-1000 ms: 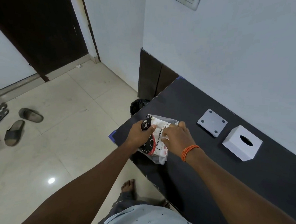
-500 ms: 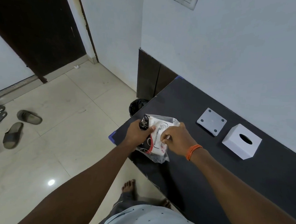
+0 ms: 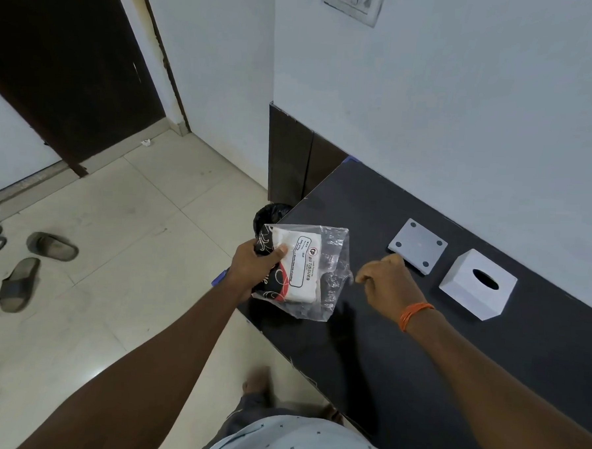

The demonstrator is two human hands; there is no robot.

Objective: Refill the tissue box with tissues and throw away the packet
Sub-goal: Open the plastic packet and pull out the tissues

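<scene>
- A white-walled room with pale floor tiles and a dark door at the far left; a black table [image 3: 452, 352] runs along the wall beneath a switch plate [image 3: 354, 2].
- Beyond the right hand's knuckles on the table lies a grey square base plate [image 3: 418, 246], feet up, and just past it the white tissue box [image 3: 477, 283] with its oval slot facing up (the two sit near each other, not touching).
- A black-lined bin [image 3: 271, 214] stands on the floor at the table's end, just beyond the left hand's fingertips; a pair of sandals [image 3: 35, 269] lies well off to the left.
- The left hand [image 3: 256, 267] is closed around the tissue packet [image 3: 295, 269], thumb pressed on its printed face, holding it above the table's near corner.
- The packet's long axis runs away from the person and slightly leftward, the label reading along it; loose clear wrap [image 3: 337, 261] flares open on the side toward the right hand.
- The right hand [image 3: 391, 284] is curled loosely, fingertips pinched, just beside the wrap; whether it grips the film I cannot tell.
</scene>
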